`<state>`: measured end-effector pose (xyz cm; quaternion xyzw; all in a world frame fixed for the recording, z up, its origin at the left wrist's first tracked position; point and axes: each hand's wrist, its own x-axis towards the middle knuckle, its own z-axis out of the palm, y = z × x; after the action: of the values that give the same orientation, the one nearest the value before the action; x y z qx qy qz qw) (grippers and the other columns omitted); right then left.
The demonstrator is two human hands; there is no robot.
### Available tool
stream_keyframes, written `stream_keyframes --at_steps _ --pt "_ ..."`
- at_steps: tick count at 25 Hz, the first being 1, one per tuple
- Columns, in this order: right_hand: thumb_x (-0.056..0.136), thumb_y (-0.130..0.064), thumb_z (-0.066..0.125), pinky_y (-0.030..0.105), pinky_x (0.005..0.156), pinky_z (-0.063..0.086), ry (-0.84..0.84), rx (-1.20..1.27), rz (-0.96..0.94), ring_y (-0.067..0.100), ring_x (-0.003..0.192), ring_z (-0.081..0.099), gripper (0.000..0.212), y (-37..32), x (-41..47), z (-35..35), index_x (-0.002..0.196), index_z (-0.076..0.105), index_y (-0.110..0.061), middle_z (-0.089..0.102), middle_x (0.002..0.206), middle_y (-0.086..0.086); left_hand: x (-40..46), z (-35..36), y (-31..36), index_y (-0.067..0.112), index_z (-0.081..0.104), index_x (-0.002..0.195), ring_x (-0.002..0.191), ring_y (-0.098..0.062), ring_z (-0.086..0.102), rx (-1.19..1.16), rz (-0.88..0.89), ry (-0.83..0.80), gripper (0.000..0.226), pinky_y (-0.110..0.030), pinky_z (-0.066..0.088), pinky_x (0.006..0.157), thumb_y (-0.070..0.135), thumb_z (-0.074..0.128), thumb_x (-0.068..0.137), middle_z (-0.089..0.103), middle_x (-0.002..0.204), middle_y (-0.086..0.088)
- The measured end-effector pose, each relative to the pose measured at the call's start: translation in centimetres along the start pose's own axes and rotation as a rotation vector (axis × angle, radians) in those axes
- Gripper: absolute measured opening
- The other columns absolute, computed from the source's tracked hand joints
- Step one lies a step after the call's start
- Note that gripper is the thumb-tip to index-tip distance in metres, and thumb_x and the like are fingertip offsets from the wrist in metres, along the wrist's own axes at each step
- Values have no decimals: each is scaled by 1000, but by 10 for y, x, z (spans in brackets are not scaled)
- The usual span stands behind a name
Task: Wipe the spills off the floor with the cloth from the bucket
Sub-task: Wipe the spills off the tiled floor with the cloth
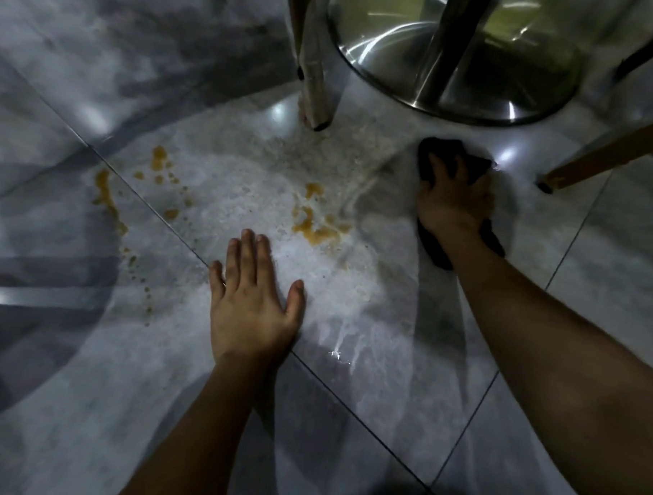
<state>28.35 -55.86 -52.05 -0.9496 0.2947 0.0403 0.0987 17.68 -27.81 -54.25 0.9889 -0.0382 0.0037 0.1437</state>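
My right hand [452,200] presses a dark cloth [470,167] flat against the grey marble floor [349,379], just below the round metal base. My left hand [253,296] lies flat on the floor with fingers spread and nothing in it. Orange-brown spills mark the floor: one patch [316,220] between my two hands, a splatter [160,165] further left, and a long streak [108,196] at the far left. A wet, smeared film covers the tile around the spills. No bucket is in view.
A shiny round metal table base [456,66] with a central post stands at the top. A pale chair leg [311,78] touches the floor above the spills. A wooden leg [602,154] slants in from the right. Dark grout lines cross the tiles.
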Motion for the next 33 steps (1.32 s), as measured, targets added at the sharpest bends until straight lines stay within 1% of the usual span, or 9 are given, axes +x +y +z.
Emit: stream_keyframes --at_steps 4,7,9,11,15,18,24,27,33 --pt "91 -41 39 53 100 34 90 -10 -387 42 125 36 51 25 -114 14 142 37 -42 32 156 0 -1 -2 1 14 3 153 149 -20 -5 -15 -3 -14 78 -41 -4 119 58 20 91 0 162 -7" --pt "91 -42 37 53 99 32 112 -5 -173 39 128 32 49 50 -140 18 141 38 -44 32 156 -1 1 -5 1 13 1 152 149 -22 -6 -6 9 -41 79 -42 -5 119 59 17 91 -3 162 -8" --pt "94 -40 38 57 108 21 123 47 70 43 136 22 50 25 -115 17 144 32 -41 25 159 3 3 -8 -1 11 -1 152 149 -24 -7 0 26 -78 81 -43 -6 118 59 19 90 -5 162 -10" --pt "96 -41 36 58 113 12 61 21 95 47 139 17 54 -18 -92 14 148 24 -38 17 161 6 4 -13 -4 11 -4 152 148 -24 -11 -28 29 -150 85 -43 -11 116 60 23 88 -9 161 -10" --pt "94 -43 41 57 109 22 -26 -5 -218 45 138 20 55 -67 -112 17 147 25 -42 18 161 2 9 -21 -9 11 -8 151 147 -22 -17 -68 85 -259 84 -42 -13 116 59 26 91 -15 160 -10" --pt "88 -43 47 53 99 35 -1 -60 -442 41 126 35 57 -36 -169 26 142 33 -46 28 157 -3 -8 -25 -27 10 -6 151 145 -19 -22 0 106 -133 82 -38 -19 113 59 19 90 -13 161 -10" --pt "94 -38 41 59 109 20 29 25 -49 45 137 21 54 -32 -114 17 146 29 -41 20 160 4 -33 -24 -58 17 -4 152 142 -18 -25 25 10 -49 82 -40 -16 116 64 16 88 -10 161 -8" --pt "98 -41 33 60 112 12 -46 -57 -179 46 141 13 54 -94 -82 21 149 18 -43 12 162 6 -31 -17 -56 22 -5 152 145 -17 -23 22 -28 -6 79 -39 -16 117 64 16 88 -11 160 -4" --pt "87 -40 46 52 91 40 34 -133 -650 41 119 42 55 -89 -167 34 141 36 -46 36 153 1 -32 -18 -56 23 -4 152 146 -17 -21 16 -49 9 81 -40 -12 118 64 22 88 -13 159 -2"
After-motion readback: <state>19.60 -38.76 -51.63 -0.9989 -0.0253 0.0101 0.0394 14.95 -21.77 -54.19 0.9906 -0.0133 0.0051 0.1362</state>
